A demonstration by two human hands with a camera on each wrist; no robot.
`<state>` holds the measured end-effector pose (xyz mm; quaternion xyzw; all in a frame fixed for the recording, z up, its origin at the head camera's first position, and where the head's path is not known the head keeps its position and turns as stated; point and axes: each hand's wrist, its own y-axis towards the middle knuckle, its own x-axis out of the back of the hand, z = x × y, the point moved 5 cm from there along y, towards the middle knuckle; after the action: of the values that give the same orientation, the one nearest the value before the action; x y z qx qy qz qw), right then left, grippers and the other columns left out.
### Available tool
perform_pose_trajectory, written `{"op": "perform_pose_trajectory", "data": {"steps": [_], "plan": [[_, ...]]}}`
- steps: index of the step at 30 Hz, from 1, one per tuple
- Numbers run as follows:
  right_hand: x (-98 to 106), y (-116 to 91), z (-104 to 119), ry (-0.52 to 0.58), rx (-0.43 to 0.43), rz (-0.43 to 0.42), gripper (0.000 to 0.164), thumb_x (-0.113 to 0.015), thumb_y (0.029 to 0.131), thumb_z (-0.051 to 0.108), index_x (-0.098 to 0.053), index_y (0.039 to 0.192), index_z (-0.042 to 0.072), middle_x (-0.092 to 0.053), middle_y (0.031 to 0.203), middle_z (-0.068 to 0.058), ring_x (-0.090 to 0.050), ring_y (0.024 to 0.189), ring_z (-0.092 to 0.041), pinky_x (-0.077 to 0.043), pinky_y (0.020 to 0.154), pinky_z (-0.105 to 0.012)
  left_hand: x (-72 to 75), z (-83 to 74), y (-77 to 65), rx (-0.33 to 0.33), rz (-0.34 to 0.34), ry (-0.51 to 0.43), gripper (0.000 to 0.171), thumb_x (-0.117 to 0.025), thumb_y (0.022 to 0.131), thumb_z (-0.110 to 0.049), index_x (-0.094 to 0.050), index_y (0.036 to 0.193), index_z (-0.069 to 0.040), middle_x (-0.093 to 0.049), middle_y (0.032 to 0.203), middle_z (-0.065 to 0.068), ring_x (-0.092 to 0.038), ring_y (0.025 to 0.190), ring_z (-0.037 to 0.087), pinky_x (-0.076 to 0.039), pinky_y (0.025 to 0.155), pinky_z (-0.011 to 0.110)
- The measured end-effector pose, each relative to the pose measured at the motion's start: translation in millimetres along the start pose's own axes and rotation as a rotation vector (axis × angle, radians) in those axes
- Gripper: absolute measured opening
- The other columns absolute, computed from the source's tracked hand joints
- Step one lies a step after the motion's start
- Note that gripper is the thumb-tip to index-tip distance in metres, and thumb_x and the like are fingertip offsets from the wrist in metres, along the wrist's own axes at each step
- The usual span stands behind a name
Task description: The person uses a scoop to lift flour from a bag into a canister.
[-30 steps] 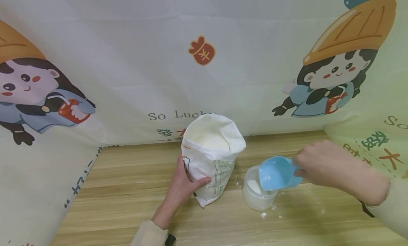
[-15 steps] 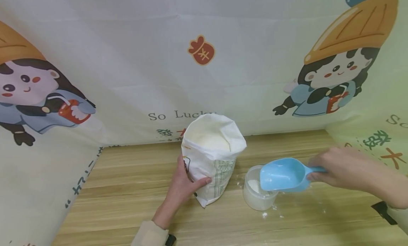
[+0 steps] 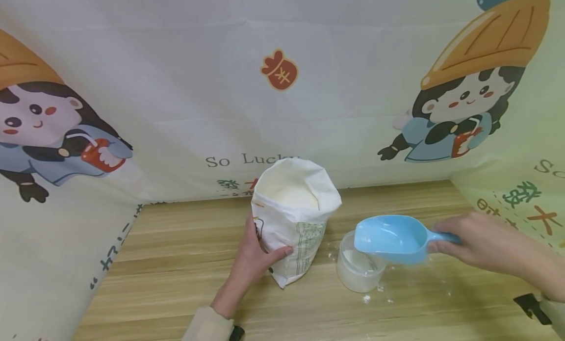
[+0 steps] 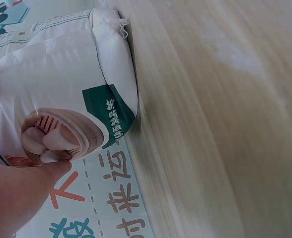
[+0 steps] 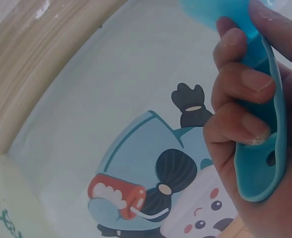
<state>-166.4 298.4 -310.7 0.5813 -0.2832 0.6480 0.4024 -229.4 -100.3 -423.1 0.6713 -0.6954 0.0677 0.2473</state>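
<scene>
A white flour bag (image 3: 287, 233) stands upright with its top wide open, pale powder inside. My left hand (image 3: 253, 260) grips its left side, thumb across the front; in the left wrist view the bag (image 4: 51, 74) shows a picture of buns in a steamer. My right hand (image 3: 474, 240) holds a blue scoop (image 3: 393, 238) by its handle. The scoop is level over the far right of a clear round jar (image 3: 359, 277), which has white powder in it. In the right wrist view, curled fingers (image 5: 235, 119) wrap the scoop's handle (image 5: 257, 173).
The wood-grain table (image 3: 176, 262) has white powder specks (image 3: 367, 299) around the jar. A printed cloth (image 3: 198, 86) with cartoon figures rises behind the table and along both sides.
My right hand has moved right and turned the scoop from tipped over the jar to level, lifting it slightly. My left hand and the bag stay in place.
</scene>
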Motion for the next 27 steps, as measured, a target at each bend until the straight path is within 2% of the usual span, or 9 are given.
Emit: {"op": "perform_pose_trajectory", "data": {"steps": [5,13,19,24,27], "plan": [[2.1,-2.1,1.4,0.006,0.017,-0.081,0.009,-0.079,0.092,0.028,-0.073,0.091,0.021,-0.056,0.073,0.024,-0.042,0.06,0.005,-0.04,0.054,-0.021,0.1,0.3,-0.3,0.006,0.004,-0.002,0.126,-0.097,0.072,-0.026,-0.013,0.164,-0.013,-0.045,0.153,0.023,-0.049,0.136,0.039,-0.038,0.114,0.056],[1.3,-1.6,0.5,0.064,-0.006,-0.163,0.015,-0.08,0.091,0.022,-0.077,0.101,0.011,-0.058,0.074,0.021,-0.044,0.062,0.004,-0.042,0.055,-0.022,0.3,0.9,-0.6,0.012,0.009,-0.012,0.125,-0.097,0.072,-0.026,-0.013,0.164,-0.012,-0.045,0.154,0.022,-0.047,0.137,0.038,-0.037,0.115,0.056],[1.8,-0.9,0.1,0.107,0.014,-0.242,0.018,-0.079,0.092,0.016,-0.075,0.106,0.005,-0.056,0.073,0.02,-0.043,0.061,0.004,-0.042,0.054,-0.022,0.2,1.3,-1.2,0.017,0.006,-0.016,0.126,-0.097,0.071,-0.025,-0.013,0.164,-0.012,-0.045,0.153,0.022,-0.048,0.136,0.038,-0.038,0.114,0.055],[3.9,0.8,2.7,0.124,0.012,-0.303,0.016,-0.077,0.093,0.017,-0.076,0.106,0.008,-0.06,0.076,0.017,-0.045,0.062,0.003,-0.042,0.055,-0.023,0.0,0.2,-2.0,0.033,0.015,-0.01,0.128,-0.098,0.07,-0.025,-0.012,0.165,-0.015,-0.041,0.157,0.02,-0.044,0.141,0.037,-0.035,0.117,0.054],[6.2,3.8,6.3,0.14,0.022,-0.343,0.017,-0.077,0.093,0.016,-0.077,0.108,0.009,-0.057,0.073,0.019,-0.043,0.06,0.003,-0.041,0.054,-0.023,0.0,-0.1,-1.7,0.03,0.019,-0.017,0.127,-0.098,0.071,-0.025,-0.013,0.165,-0.014,-0.041,0.157,0.02,-0.044,0.141,0.037,-0.035,0.117,0.054]]}}
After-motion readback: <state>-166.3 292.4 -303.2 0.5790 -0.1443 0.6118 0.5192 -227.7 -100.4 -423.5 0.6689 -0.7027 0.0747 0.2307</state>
